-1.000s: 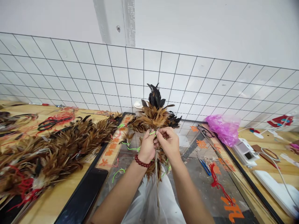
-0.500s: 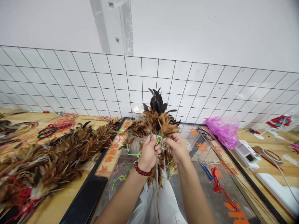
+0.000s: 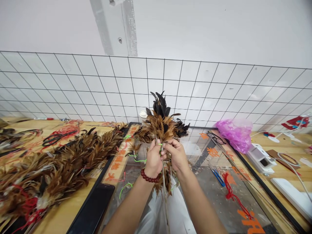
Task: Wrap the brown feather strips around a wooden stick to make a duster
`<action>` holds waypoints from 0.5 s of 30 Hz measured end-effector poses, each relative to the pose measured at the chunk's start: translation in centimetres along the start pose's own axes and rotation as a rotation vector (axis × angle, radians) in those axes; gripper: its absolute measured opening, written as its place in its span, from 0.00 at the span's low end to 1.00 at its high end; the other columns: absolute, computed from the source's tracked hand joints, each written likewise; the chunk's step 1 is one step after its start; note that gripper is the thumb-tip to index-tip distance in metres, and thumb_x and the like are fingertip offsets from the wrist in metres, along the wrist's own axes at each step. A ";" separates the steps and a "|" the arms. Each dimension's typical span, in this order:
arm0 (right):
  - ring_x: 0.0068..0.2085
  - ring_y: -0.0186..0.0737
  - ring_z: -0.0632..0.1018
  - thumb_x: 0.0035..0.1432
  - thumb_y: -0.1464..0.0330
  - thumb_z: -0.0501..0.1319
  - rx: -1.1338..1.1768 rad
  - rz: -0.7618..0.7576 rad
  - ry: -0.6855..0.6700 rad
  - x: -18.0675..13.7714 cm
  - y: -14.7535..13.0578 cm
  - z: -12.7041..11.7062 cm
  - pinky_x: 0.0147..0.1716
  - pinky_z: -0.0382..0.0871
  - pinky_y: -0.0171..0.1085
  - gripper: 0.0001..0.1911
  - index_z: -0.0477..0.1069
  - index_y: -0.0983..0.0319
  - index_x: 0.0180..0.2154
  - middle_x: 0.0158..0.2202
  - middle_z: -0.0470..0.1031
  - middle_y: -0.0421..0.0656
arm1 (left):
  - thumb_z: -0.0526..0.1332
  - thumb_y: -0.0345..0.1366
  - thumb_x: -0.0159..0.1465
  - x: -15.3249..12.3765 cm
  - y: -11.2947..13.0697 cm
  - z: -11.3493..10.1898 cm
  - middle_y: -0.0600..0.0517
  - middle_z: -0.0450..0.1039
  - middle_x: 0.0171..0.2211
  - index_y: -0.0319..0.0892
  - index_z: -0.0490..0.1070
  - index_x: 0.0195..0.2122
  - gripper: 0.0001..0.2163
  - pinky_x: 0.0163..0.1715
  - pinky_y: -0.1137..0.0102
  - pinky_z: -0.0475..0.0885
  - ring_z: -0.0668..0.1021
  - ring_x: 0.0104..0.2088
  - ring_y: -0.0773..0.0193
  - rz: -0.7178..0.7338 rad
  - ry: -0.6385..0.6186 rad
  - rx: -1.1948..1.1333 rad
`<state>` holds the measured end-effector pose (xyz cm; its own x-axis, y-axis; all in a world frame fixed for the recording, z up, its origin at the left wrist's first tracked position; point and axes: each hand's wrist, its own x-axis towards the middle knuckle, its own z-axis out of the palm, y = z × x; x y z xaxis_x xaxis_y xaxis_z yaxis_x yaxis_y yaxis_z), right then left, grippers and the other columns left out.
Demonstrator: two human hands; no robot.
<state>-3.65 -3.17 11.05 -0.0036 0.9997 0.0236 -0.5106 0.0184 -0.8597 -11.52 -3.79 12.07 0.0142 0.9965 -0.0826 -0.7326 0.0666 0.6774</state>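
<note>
A bunch of brown and black feathers (image 3: 161,122) stands upright on a thin stick in front of me. My left hand (image 3: 153,158), with a dark red bead bracelet at the wrist, is closed round the bunch just under the feathers. My right hand (image 3: 175,154) is closed beside it, fingertips pinching a green string (image 3: 160,147) that wraps the bunch. Both hands touch each other at the string.
A pile of finished feather bundles (image 3: 56,162) with red string lies on the wooden table at left. A dark phone (image 3: 94,208) lies near my left forearm. Glasses (image 3: 215,138), a pink plastic bag (image 3: 235,133), blue snips (image 3: 216,177) and red string (image 3: 230,191) lie to the right. A white bag (image 3: 168,214) hangs below.
The hands have drawn closer together round the green string, and the loose loop seen half a second ago has pulled in tight against the bunch.
</note>
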 end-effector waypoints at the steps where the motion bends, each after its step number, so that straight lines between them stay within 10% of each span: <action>1: 0.15 0.31 0.70 0.39 0.66 0.70 0.007 0.000 0.013 0.0 0.2 0.1 0.13 0.70 0.31 0.14 0.66 0.62 0.25 0.15 0.68 0.34 | 0.71 0.42 0.48 0.0 0.0 0.0 0.60 0.61 0.23 0.41 0.58 0.31 0.21 0.13 0.83 0.51 0.61 0.17 0.79 0.012 0.003 0.010; 15: 0.23 0.29 0.72 0.40 0.68 0.71 0.020 -0.103 0.116 -0.1 0.7 0.2 0.21 0.67 0.28 0.18 0.64 0.60 0.32 0.26 0.69 0.34 | 0.73 0.47 0.46 -0.2 0.7 -0.3 0.60 0.62 0.25 0.41 0.60 0.33 0.25 0.13 0.84 0.50 0.59 0.16 0.81 -0.026 -0.123 0.137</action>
<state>-4.19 -3.21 10.61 0.1480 0.9877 0.0512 -0.5198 0.1217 -0.8456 -12.21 -4.00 12.33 0.1213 0.9925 -0.0168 -0.6311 0.0902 0.7704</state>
